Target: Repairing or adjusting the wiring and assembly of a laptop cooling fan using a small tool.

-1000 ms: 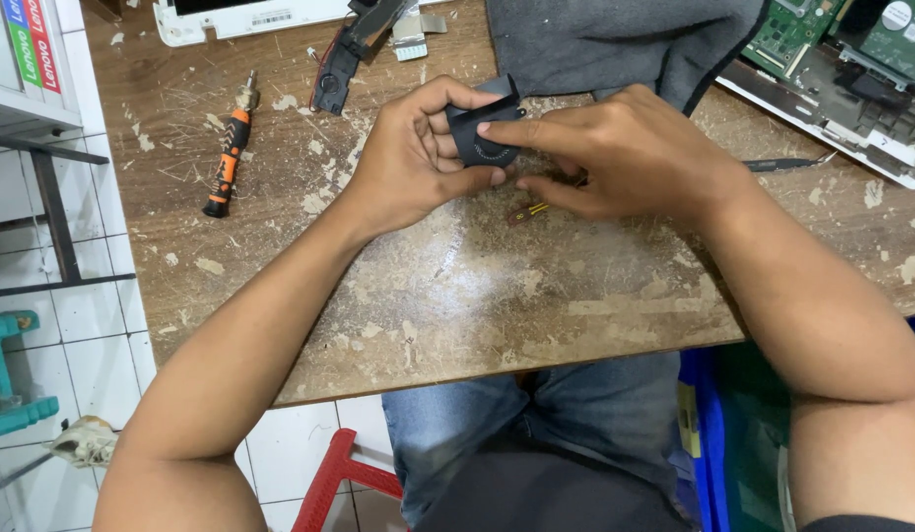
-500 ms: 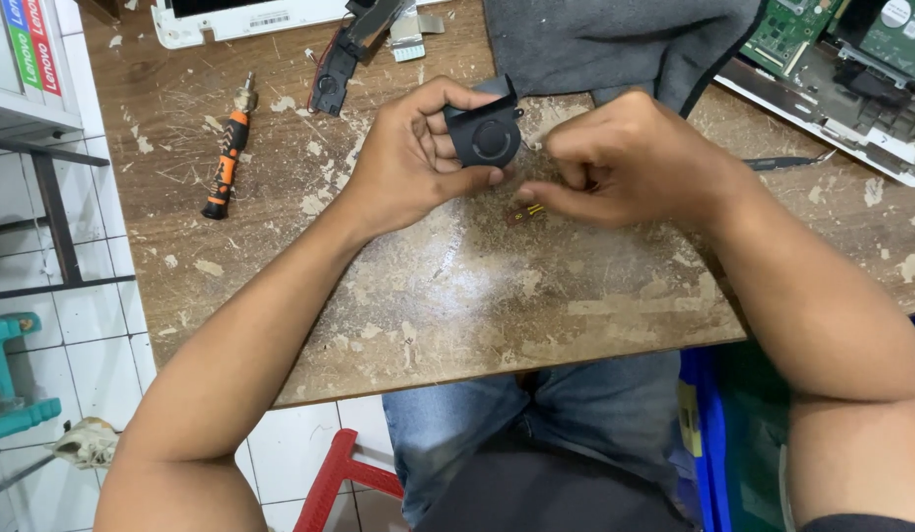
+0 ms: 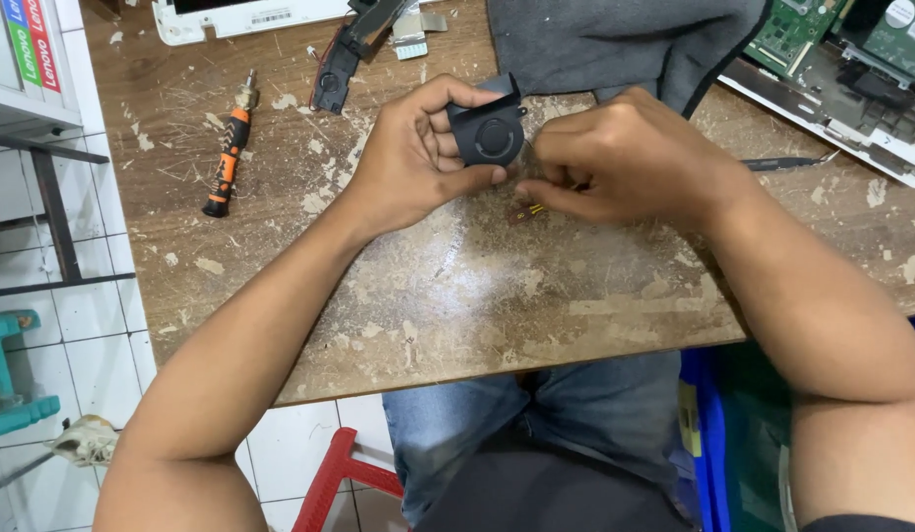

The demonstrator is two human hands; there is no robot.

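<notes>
A small black cooling fan with a round hub is gripped by my left hand above the worn wooden table. My right hand sits just right of the fan, fingers pinched together at its lower right edge; what they pinch is hidden. A short red and yellow wire end shows under the right hand's fingers, on the table.
An orange and black screwdriver lies at the left. A black speaker part with cables and a white device edge lie at the back. A grey cloth and an opened laptop with green circuit boards are back right. A black pen-like tool lies right.
My right hand has drawn back off the fan's face to its right edge, leaving the round hub uncovered. The left hand keeps its hold.
</notes>
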